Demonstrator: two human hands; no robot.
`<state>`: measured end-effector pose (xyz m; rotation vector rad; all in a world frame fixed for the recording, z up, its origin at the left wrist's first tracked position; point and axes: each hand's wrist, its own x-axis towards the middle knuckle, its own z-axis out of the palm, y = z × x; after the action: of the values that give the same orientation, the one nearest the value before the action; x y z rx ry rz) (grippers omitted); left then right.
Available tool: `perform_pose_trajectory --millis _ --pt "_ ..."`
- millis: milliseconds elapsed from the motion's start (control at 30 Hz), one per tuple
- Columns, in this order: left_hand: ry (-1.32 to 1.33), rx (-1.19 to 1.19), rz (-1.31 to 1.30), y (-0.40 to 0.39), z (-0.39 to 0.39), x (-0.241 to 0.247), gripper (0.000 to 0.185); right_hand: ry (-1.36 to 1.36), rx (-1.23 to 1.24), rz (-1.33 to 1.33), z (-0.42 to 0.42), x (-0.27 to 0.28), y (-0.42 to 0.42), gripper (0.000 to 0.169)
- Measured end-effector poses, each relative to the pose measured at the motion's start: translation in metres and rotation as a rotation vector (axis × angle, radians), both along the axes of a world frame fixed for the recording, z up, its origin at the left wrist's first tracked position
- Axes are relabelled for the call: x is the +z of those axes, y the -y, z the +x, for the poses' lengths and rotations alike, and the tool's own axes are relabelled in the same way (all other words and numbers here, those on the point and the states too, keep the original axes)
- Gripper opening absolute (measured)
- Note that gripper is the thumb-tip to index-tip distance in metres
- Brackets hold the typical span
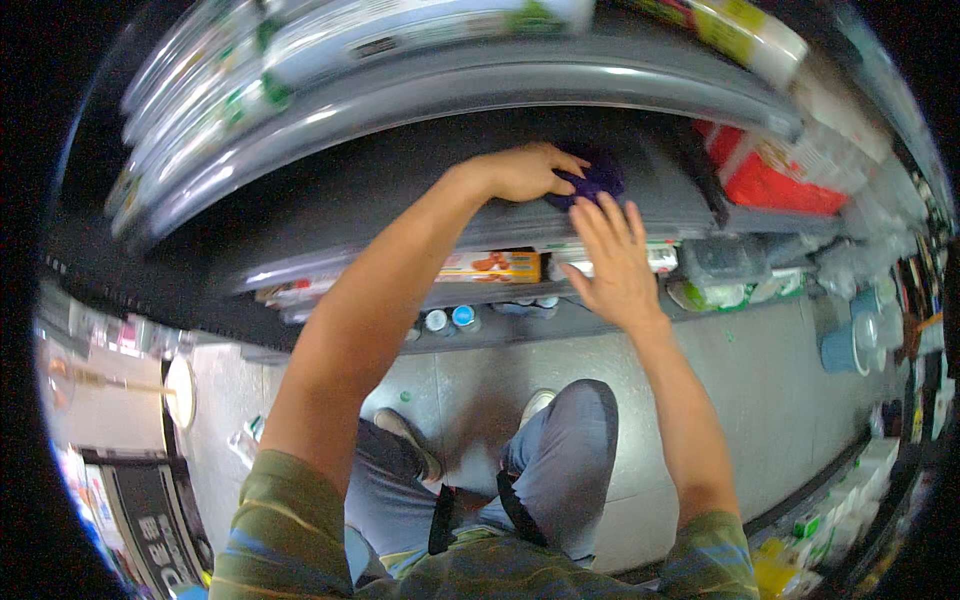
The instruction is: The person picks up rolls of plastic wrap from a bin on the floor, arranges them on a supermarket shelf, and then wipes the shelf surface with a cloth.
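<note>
A dark purple cloth (604,176) lies bunched on the dark grey shelf board (405,184) in front of me. My left hand (525,172) reaches across the board and grips the cloth's left side between thumb and fingers. Just nearer to me, my right hand (615,262) is spread above the shelf's front edge, its fingertips close to the cloth. Whether those fingertips touch it I cannot tell. No object shows in the right hand.
Blurred plastic-wrapped packs (315,67) fill the shelf above. A red package (780,172) sits right of the cloth. Lower shelves hold an orange-and-white box (495,266) and clear plastic containers (724,259). Capped bottles (463,315) stand near the floor; blue cups (844,352) are at right.
</note>
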<state>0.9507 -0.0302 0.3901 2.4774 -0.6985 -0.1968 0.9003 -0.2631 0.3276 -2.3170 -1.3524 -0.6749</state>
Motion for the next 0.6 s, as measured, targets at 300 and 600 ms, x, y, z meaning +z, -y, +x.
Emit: perform_pose_trajectory --millis 300,600 --pt "0.131 0.302 -0.059 -0.076 -0.105 -0.016 0.036 0.059 0.009 -0.108 -0.011 0.011 -0.008 0.087" --pt "0.133 0.916 0.110 -0.253 -0.257 -0.014 0.037 0.123 -0.042 -0.118 -0.016 0.010 -0.018 0.087"
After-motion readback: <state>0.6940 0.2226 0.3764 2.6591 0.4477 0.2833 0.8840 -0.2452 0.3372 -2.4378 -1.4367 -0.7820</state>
